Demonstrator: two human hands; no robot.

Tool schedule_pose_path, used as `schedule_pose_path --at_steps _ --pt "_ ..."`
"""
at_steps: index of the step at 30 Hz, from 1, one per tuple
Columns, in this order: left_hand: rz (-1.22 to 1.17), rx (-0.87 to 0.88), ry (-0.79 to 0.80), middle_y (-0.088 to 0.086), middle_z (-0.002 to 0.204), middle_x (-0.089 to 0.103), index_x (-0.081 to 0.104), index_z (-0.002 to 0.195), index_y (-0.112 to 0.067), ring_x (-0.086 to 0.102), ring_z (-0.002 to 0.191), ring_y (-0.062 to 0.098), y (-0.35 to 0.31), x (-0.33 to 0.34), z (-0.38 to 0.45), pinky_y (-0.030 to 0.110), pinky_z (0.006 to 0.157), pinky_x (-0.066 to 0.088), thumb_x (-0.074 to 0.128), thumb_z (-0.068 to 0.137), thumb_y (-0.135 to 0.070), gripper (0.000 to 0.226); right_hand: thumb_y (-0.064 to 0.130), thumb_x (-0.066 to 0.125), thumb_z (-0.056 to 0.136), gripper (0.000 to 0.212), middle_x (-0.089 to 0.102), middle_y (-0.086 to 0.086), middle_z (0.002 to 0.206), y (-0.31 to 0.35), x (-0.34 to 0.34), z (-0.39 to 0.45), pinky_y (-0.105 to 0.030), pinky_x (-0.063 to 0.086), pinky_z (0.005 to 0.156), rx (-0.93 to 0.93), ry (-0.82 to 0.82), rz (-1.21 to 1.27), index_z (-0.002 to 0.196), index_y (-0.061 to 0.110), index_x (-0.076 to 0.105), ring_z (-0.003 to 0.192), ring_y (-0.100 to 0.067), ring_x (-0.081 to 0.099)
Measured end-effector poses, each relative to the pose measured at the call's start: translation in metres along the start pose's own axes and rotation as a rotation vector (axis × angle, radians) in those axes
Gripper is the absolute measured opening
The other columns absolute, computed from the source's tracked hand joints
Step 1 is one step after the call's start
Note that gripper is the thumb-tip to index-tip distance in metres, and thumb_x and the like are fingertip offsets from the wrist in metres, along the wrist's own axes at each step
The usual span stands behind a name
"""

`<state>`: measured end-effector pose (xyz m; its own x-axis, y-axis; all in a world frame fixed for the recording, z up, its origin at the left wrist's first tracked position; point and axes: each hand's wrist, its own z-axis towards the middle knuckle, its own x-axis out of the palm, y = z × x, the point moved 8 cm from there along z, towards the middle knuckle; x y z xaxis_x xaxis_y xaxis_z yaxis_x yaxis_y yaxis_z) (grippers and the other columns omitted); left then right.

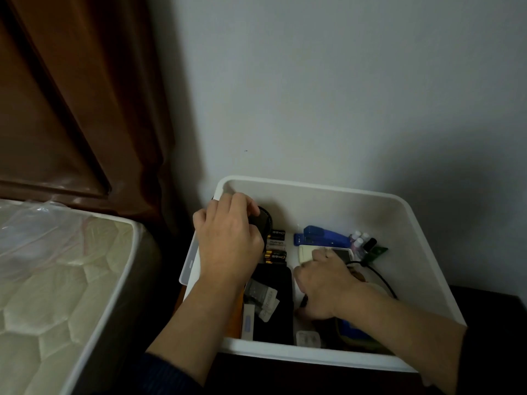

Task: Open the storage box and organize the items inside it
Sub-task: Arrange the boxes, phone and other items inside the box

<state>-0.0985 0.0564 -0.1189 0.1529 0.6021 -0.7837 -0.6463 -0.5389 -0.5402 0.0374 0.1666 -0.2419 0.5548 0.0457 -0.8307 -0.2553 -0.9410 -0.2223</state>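
Left hand grip clamps a black object; right hand grip's state unclear.

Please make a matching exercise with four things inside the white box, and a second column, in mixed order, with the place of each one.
Things:
1. stapler
2. batteries
3. small bottles
4. black pouch

Places:
A. near left part, flat
B. under the left hand's fingertips
C. far side, middle
D. far right, beside the stapler

Pairs: 1-C, 2-B, 3-D, 4-A
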Motion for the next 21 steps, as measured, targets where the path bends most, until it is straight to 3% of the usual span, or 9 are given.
schedule_pose_path --at_steps 7,10,14,17,21 --pt "-0.013 0.008 -0.008 -0.009 0.098 0.06 0.063 0.098 -0.026 0.056 0.097 0.02 0.0 0.0 0.001 0.042 0.099 0.037 0.064 0.079 -0.002 0.031 0.055 0.074 0.083 0.047 0.066 -0.005 0.116 0.004 0.006 0.008 -0.043 0.036 0.104 -0.009 0.006 0.029 0.114 0.022 0.063 0.116 -0.027 0.053" --pt "-0.008 0.01 -0.009 -0.009 0.098 0.06 0.063 0.099 -0.026 0.056 0.098 0.019 0.0 0.0 0.0 0.041 0.1 0.036 0.064 0.08 -0.003 0.03 0.055 0.074 0.081 0.045 0.067 -0.003 0.107 -0.001 -0.005 0.007 -0.041 0.042 0.098 -0.027 -0.087 0.049 0.11 0.022 0.063 0.107 -0.026 0.06" --pt "0.006 0.02 -0.003 -0.01 0.098 0.06 0.063 0.099 -0.028 0.055 0.098 0.018 -0.001 0.001 0.001 0.04 0.1 0.035 0.065 0.081 -0.005 0.03 0.066 0.072 0.077 0.059 0.067 0.003 0.107 -0.02 -0.032 0.007 -0.036 0.045 0.085 0.005 -0.233 0.215 0.12 0.026 0.065 0.107 -0.02 0.056" --pt "0.032 0.037 0.002 -0.01 0.097 0.061 0.063 0.097 -0.028 0.056 0.098 0.019 -0.001 0.003 0.001 0.039 0.098 0.035 0.065 0.079 -0.006 0.029 0.058 0.077 0.079 0.054 0.069 0.004 0.108 -0.036 -0.053 0.013 -0.036 0.05 0.086 0.057 -0.37 0.334 0.121 0.027 0.065 0.108 -0.02 0.055" --pt "0.003 0.104 0.021 -0.011 0.093 0.061 0.062 0.089 -0.027 0.057 0.095 0.019 -0.005 0.006 0.0 0.04 0.092 0.037 0.067 0.073 -0.006 0.027 0.054 0.076 0.082 0.038 0.069 0.006 0.106 -0.041 -0.059 0.031 -0.034 0.04 0.084 0.106 -0.423 0.238 0.107 0.027 0.064 0.11 -0.022 0.053"
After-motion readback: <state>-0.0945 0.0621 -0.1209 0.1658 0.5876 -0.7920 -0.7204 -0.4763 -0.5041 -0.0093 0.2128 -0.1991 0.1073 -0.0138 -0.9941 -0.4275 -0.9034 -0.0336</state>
